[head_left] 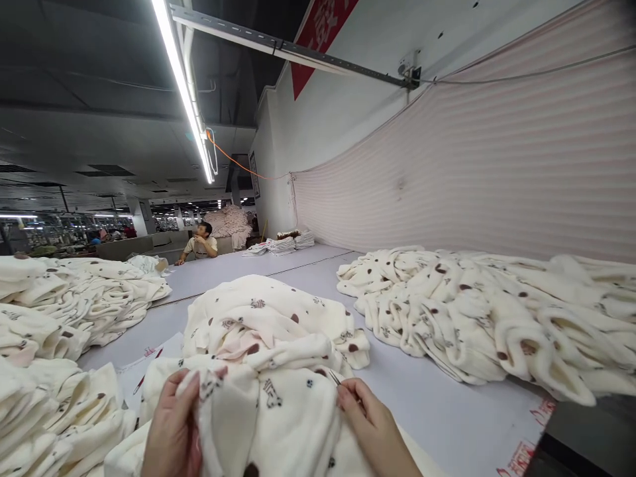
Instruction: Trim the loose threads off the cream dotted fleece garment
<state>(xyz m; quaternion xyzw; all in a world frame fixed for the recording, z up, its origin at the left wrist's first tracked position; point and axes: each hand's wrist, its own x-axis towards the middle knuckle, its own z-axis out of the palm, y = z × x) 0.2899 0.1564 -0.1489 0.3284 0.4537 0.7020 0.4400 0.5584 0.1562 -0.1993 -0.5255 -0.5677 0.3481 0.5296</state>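
Observation:
A cream fleece garment [298, 404] with brown spots and dark printed motifs lies bunched in front of me. My left hand [176, 424] pinches a fold of it between thumb and fingers. At the garment's right side, my right hand [370, 424] is closed around small thread snips [334, 377]; only their two thin metal tips show, pointing up and left. The fingers of that hand also rest against the fleece. Directly behind is a heap of the same fabric [268, 311], partly pinkish inside.
Piles of similar fleece lie on the left [99, 298] and on the right [447, 311] of the pale table [407, 391]. A red pen [148, 371] rests on paper at the left. Folded stacks [281, 246] stand at the far end, where a person [200, 244] sits.

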